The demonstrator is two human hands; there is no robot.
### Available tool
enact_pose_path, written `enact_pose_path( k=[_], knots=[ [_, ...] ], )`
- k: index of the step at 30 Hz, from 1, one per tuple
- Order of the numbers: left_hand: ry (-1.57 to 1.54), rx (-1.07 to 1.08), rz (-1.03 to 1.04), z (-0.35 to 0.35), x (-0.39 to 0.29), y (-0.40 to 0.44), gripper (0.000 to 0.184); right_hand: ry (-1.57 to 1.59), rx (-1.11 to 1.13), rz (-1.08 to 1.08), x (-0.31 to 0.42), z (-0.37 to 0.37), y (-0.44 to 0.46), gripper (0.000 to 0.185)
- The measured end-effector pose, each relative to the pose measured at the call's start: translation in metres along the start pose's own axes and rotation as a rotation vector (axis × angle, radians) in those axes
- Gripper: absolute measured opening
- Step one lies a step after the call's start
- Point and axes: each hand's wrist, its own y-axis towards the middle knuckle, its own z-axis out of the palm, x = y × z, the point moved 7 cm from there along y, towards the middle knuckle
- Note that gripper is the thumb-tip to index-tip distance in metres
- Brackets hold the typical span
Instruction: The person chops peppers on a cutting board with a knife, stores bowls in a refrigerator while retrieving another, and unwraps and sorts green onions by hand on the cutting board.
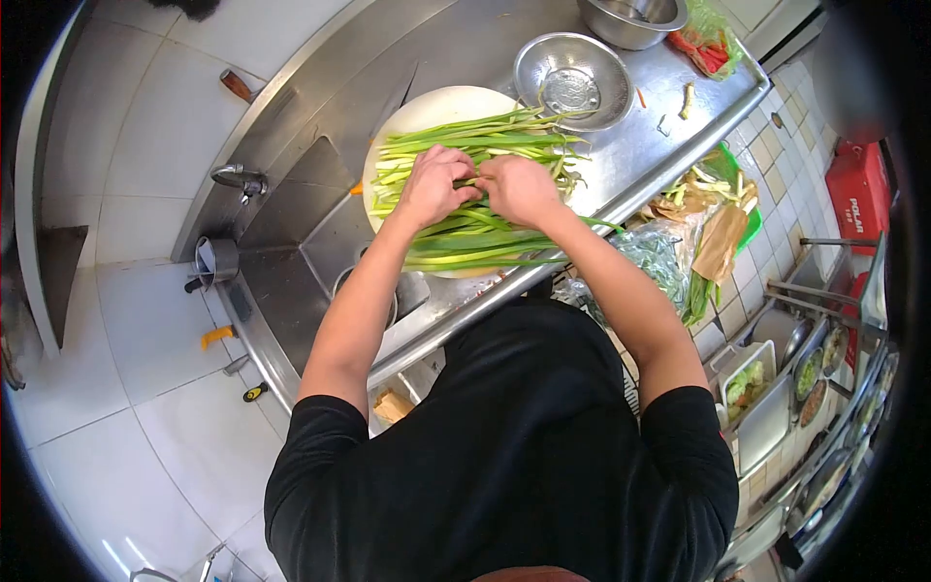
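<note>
Long green onions (485, 248) lie in a wide bunch across a round white cutting board (436, 102) on the steel counter. My left hand (436, 186) rests on the bunch, its fingers curled in around some stalks. Close beside it, my right hand (518, 188) has its fingers bent onto the same stalks, and the fingertips of both hands nearly meet. The stalks run crosswise under both hands. A knife (410, 83) appears to lie by the board's far left edge.
A steel colander (572, 81) stands beyond the board, with a steel bowl (632, 21) and a bag of red peppers (706, 44) farther off. The sink (286, 254) and tap (239, 180) are at left. Scraps fill a green basket (749, 225) on the floor.
</note>
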Motion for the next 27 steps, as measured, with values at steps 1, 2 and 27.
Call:
enact_pose_path(
  k=[1, 2, 27],
  knots=[
    [-0.034, -0.045, 0.005, -0.002, 0.003, -0.004, 0.019, 0.081, -0.023, 0.041, -0.002, -0.009, -0.001, 0.018],
    [-0.036, -0.066, 0.014, -0.004, 0.009, -0.008, 0.020, 0.101, 0.017, 0.085, -0.005, -0.016, -0.001, 0.019],
    [-1.022, 0.409, -0.366, -0.048, -0.011, 0.006, 0.022, -0.038, -0.136, -0.244, 0.043, -0.108, 0.011, 0.027]
  ],
)
